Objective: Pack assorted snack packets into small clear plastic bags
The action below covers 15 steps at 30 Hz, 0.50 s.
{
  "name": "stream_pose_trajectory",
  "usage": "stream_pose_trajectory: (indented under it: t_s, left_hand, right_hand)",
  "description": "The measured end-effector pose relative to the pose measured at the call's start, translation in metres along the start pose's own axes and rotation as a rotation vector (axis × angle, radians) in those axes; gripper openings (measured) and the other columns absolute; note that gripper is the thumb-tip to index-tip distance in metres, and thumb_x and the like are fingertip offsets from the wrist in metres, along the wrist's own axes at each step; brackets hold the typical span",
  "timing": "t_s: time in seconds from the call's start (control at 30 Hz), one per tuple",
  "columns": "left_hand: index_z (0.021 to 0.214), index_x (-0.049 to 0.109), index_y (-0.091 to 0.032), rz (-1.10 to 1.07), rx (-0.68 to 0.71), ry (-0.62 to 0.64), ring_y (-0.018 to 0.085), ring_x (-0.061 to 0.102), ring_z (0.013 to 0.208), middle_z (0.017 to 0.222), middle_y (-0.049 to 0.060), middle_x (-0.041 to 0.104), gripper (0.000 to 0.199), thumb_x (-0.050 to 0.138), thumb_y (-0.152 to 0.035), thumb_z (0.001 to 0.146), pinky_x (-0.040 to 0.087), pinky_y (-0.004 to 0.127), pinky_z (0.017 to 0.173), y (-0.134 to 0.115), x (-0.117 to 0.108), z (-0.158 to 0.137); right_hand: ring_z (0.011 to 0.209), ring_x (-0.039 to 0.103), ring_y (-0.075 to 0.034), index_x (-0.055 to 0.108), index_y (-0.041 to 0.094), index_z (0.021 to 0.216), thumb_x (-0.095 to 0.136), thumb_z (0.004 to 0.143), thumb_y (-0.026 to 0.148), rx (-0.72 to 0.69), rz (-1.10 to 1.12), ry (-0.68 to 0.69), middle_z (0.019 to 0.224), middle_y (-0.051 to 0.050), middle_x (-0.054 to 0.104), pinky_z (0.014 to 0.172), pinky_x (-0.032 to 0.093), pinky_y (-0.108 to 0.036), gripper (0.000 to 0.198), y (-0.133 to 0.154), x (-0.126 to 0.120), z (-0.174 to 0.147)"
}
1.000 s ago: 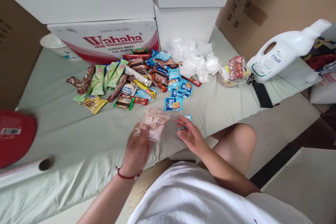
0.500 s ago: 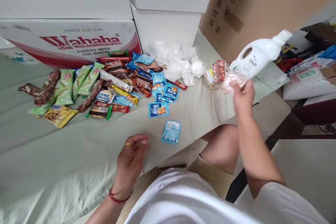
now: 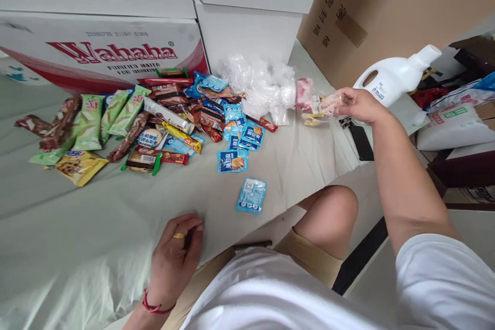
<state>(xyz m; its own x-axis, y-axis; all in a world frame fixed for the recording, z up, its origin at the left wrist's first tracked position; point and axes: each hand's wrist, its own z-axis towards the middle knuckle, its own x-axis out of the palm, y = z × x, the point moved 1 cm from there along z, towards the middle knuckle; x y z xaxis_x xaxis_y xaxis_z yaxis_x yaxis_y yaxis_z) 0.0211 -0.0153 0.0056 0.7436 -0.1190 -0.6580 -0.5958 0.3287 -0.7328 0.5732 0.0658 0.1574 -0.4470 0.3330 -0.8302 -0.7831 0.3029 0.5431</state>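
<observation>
My left hand (image 3: 176, 255) rests on the pale green sheet (image 3: 127, 211) with its fingers curled in toward the thumb, and I see nothing in it. A light blue snack sachet (image 3: 251, 195) lies in front of it to the right. Over at the right, my right hand (image 3: 359, 104) is closed on a pinkish-brown snack in clear wrapping (image 3: 334, 104). Touching or close to that snack are a red-and-white packet (image 3: 304, 93) and a yellow packet (image 3: 312, 118). The fingertips of my right hand are partly hidden by the hand itself.
Snack packs (image 3: 170, 95) lie heaped on the left, beside crumpled clear plastic bags (image 3: 263, 87). White boxes (image 3: 127, 56) stand behind them. A white detergent bottle (image 3: 394, 77) leans by a brown carton (image 3: 386, 15). A black flat object (image 3: 362, 143) lies at the sheet's edge.
My right hand has moved slightly up, its wrapped snack now farther from the bottle's base. My left hand has drawn down and left. The red packet beside the bags has shifted left.
</observation>
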Motion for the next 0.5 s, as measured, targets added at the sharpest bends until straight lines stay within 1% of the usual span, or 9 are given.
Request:
stream_pose_trajectory:
  t_s: [0.07,0.1,0.17,0.2,0.27,0.37,0.43,0.5]
  left_hand:
    - [0.097,0.070,-0.026,-0.005,0.007,-0.003,0.023,0.070,0.092,0.106,0.007,0.069,0.015,0.056,-0.032,0.094,0.058,0.035,0.081,0.002,0.000,-0.001]
    - [0.097,0.070,-0.026,-0.001,0.015,0.001,0.023,0.070,0.091,0.107,0.006,0.069,0.015,0.057,-0.031,0.094,0.058,0.034,0.080,0.003,0.001,-0.001]
    - [0.096,0.071,-0.025,0.013,0.046,0.004,0.022,0.071,0.089,0.107,0.006,0.069,0.015,0.057,-0.030,0.094,0.057,0.032,0.078,0.004,0.002,-0.002]
    - [0.095,0.071,-0.025,0.020,0.062,0.001,0.021,0.071,0.089,0.107,0.006,0.069,0.015,0.057,-0.029,0.094,0.057,0.032,0.077,0.004,0.002,-0.002]
    - [0.096,0.071,-0.025,0.028,0.088,-0.002,0.021,0.071,0.090,0.108,0.006,0.069,0.014,0.057,-0.027,0.094,0.057,0.032,0.077,0.004,0.002,-0.002]
    - [0.097,0.071,-0.024,0.033,0.100,-0.003,0.022,0.071,0.090,0.107,0.006,0.069,0.015,0.056,-0.024,0.094,0.057,0.032,0.079,0.004,0.002,-0.003]
    - [0.097,0.071,-0.024,0.042,0.107,-0.008,0.022,0.071,0.090,0.107,0.006,0.070,0.016,0.055,-0.023,0.094,0.057,0.032,0.080,0.004,0.002,-0.004]
    - [0.097,0.071,-0.023,0.056,0.125,-0.012,0.022,0.071,0.091,0.107,0.007,0.070,0.016,0.055,-0.021,0.093,0.057,0.032,0.080,0.004,0.002,-0.004]
  right_hand:
    - [0.093,0.068,-0.022,0.075,0.019,0.114,0.083,0.070,0.020,-0.084,-0.098,0.217,0.103,-0.007,0.074,0.089,0.055,-0.040,0.044,0.004,-0.006,0.005]
    - [0.097,0.067,-0.023,0.074,0.020,0.116,0.082,0.072,0.021,-0.127,-0.149,0.315,0.108,-0.007,0.073,0.092,0.054,-0.041,0.045,0.005,-0.007,0.009]
    - [0.104,0.065,-0.025,0.075,0.022,0.114,0.079,0.073,0.023,-0.206,-0.276,0.443,0.111,-0.007,0.071,0.095,0.051,-0.042,0.042,0.005,-0.003,0.022]
    - [0.107,0.063,-0.027,0.076,0.022,0.112,0.078,0.073,0.022,-0.243,-0.341,0.483,0.110,-0.007,0.071,0.097,0.050,-0.043,0.039,0.004,0.001,0.029]
    - [0.111,0.059,-0.030,0.076,0.022,0.110,0.072,0.074,0.019,-0.316,-0.456,0.483,0.109,-0.007,0.070,0.102,0.046,-0.045,0.037,-0.001,0.013,0.043]
    - [0.114,0.055,-0.031,0.073,0.019,0.115,0.065,0.076,0.016,-0.393,-0.548,0.355,0.117,-0.011,0.066,0.107,0.042,-0.048,0.040,-0.011,0.030,0.055]
    - [0.115,0.053,-0.032,0.070,0.017,0.122,0.062,0.079,0.018,-0.403,-0.557,0.259,0.123,-0.014,0.063,0.106,0.042,-0.048,0.044,-0.018,0.037,0.057]
    - [0.116,0.051,-0.033,0.068,0.015,0.125,0.060,0.081,0.021,-0.405,-0.572,0.205,0.125,-0.016,0.062,0.106,0.041,-0.049,0.045,-0.024,0.042,0.056]
